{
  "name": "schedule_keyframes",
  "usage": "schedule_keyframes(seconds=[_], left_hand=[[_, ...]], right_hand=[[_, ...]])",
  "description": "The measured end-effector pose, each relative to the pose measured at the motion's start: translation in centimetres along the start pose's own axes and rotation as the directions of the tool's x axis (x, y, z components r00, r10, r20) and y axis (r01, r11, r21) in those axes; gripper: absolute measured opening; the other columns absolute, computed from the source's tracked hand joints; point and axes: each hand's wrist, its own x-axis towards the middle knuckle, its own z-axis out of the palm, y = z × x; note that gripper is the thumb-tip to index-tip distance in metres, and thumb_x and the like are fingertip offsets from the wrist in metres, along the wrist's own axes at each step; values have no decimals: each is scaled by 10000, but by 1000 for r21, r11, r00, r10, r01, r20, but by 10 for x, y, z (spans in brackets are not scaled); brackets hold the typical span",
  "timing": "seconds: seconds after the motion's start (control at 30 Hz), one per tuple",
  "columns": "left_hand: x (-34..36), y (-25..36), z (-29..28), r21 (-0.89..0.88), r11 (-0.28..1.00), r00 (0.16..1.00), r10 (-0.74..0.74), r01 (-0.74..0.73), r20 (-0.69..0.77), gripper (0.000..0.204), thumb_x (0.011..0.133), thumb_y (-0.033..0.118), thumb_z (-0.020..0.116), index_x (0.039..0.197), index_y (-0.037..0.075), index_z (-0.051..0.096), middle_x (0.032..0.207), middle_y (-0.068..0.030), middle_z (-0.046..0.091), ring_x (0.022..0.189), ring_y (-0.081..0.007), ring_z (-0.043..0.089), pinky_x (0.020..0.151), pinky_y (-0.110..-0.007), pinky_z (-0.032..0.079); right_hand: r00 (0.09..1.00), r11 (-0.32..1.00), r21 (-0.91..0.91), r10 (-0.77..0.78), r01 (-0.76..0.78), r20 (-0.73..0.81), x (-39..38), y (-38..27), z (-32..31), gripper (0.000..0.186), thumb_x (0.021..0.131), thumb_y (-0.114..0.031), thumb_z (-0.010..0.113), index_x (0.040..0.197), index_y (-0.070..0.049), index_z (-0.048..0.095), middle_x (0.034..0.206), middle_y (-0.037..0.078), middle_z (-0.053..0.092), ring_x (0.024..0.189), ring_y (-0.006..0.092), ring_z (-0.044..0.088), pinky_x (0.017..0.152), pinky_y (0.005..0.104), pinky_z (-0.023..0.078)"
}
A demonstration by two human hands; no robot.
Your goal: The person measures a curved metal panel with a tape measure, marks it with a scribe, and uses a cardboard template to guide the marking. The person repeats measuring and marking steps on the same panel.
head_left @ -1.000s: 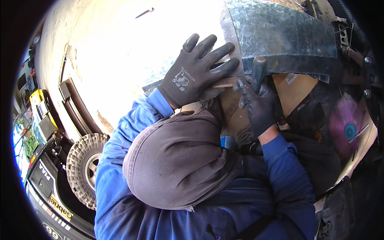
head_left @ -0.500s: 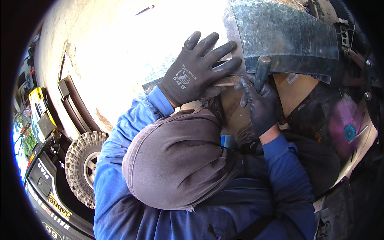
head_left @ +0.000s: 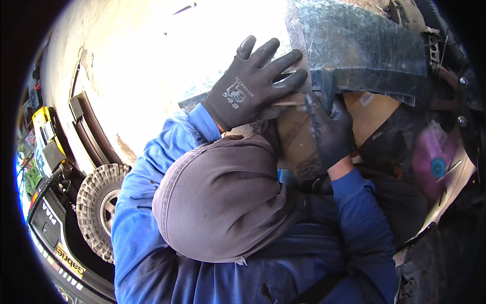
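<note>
My left hand (head_left: 253, 83), in a black coated glove, lies palm down on a shiny sheet of metal (head_left: 367, 43), fingers stretched out and spread near its bent edge. Its thumb is mostly hidden. A flat brown strip (head_left: 292, 100) runs beneath that edge, between my two hands. My right hand (head_left: 332, 126), also gloved, is wrapped round a tool with a dark teal cylindrical handle (head_left: 329, 86), which points up past the sheet's near edge. The tool's other end is hidden in the glove, so I cannot tell its kind.
My bent knee (head_left: 223, 202) in grey-brown trousers stands close below my hands. Brown cardboard (head_left: 374, 116) lies beneath the sheet. A purple round thing with a teal centre (head_left: 438, 167) is at the right. A dark vehicle with a chunky tyre (head_left: 98, 213) stands at the left.
The right hand's fingers have closed more tightly round the tool, and its handle has tilted a little more upright. The left hand stays spread on the sheet. The whole view has shifted slightly.
</note>
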Motion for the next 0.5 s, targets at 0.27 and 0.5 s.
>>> schedule_keyframes(seconds=[0.27, 0.5], left_hand=[[-1, 2, 4, 57, 998, 999, 5, -3, -35, 751, 866, 381, 832, 1570, 273, 597, 1671, -112, 544, 1466, -430, 520, 1237, -674, 330], [-2, 2, 3, 17, 1000, 1000, 2, -2, -3, 974, 736, 507, 924, 1607, 244, 575, 1691, -114, 521, 1506, -445, 485, 1252, -691, 315]], right_hand=[[917, 893, -256, -395, 371, -52, -37, -48, -27, 258, 1119, -177, 720, 1286, 19, 741, 1063, 38, 764, 951, 82, 673, 841, 295, 536], [981, 937, -300, -192, 177, -18, -30, -26, -32, 247, 1117, -153, 692, 1295, 10, 747, 1045, -5, 735, 931, 90, 647, 816, 313, 534]])
